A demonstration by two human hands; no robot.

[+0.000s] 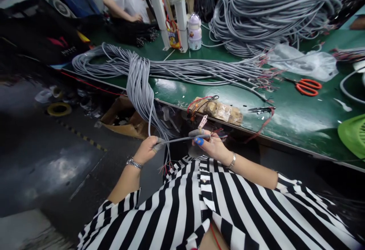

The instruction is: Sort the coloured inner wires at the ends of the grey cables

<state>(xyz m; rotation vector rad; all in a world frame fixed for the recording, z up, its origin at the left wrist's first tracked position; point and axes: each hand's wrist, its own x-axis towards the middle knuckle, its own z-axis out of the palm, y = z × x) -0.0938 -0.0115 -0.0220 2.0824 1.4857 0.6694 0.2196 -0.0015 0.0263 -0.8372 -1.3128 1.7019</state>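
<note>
Both of my hands grip a grey cable [178, 140] in front of my striped shirt, just off the table's front edge. My left hand [146, 149], with covered fingertips, is closed round it at the left. Near the cable's end, my right hand [212, 145] pinches it between covered fingers, one wrapped in blue. Thin dark and reddish wires [219, 133] stick out past the right fingers. A bundle of grey cables [139, 83] hangs over the edge beside my left hand. Behind my right hand lies a taped wooden block [225, 112] with wires on it.
On the green table [296, 117] lie orange-handled scissors [308, 87], small dark pliers [261, 109] and a plastic bag [310, 62]. A big cable coil [279, 10] sits behind, near a lilac bottle [194, 31]. Another person [125, 1] works across the table. A cardboard box [125, 119] stands below left.
</note>
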